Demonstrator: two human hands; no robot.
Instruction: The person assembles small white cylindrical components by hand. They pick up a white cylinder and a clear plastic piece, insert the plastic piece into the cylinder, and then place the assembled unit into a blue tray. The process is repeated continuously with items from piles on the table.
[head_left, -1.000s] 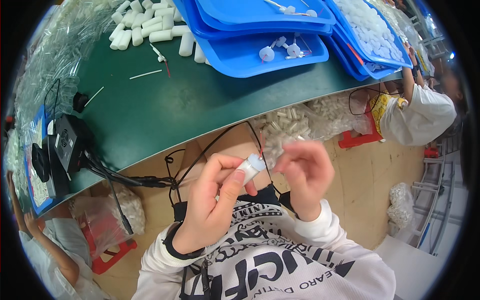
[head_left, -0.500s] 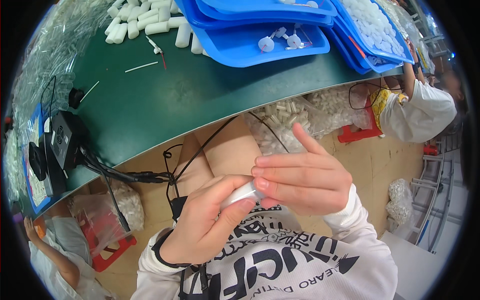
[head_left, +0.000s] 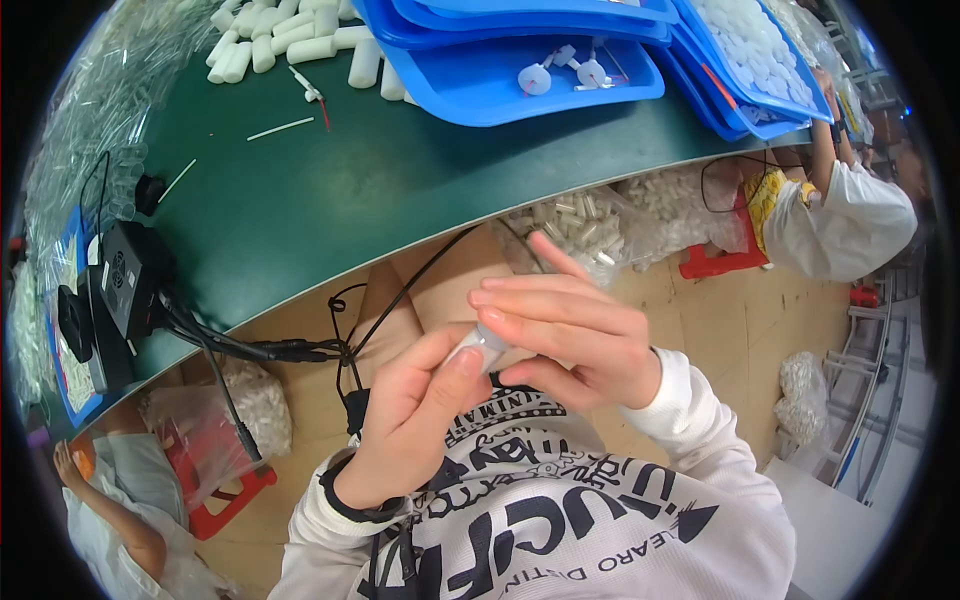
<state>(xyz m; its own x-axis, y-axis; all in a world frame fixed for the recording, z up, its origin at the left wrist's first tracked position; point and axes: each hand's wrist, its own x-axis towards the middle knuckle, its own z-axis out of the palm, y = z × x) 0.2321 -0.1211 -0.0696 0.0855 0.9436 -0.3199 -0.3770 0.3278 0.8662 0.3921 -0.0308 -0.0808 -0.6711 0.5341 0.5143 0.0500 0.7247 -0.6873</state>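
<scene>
Close in front of my shirt, my left hand (head_left: 402, 425) is closed round a small white plastic tube (head_left: 486, 342), thumb on its near side. The tube's exposed end looks translucent. My right hand (head_left: 585, 338) reaches over that end from the right. Its fingers lie along the far side and its thumb bends below, so the end sits between them. One right finger sticks up, apart from the others. Much of the tube is hidden in the hands. Both hands are over my lap, off the near edge of the green table (head_left: 300, 200).
White cylinders (head_left: 295, 35) lie in a heap at the table's back, beside stacked blue trays (head_left: 480, 105) holding small white parts. A black device (head_left: 135, 280) with cables stands at left. Bags of white parts (head_left: 585, 225) sit under the table. Other people are at both sides.
Both hands have shifted slightly left and away from me with the tube. My right hand has turned, its thumb now lower and apart from its fingers, showing more of the tube's end.
</scene>
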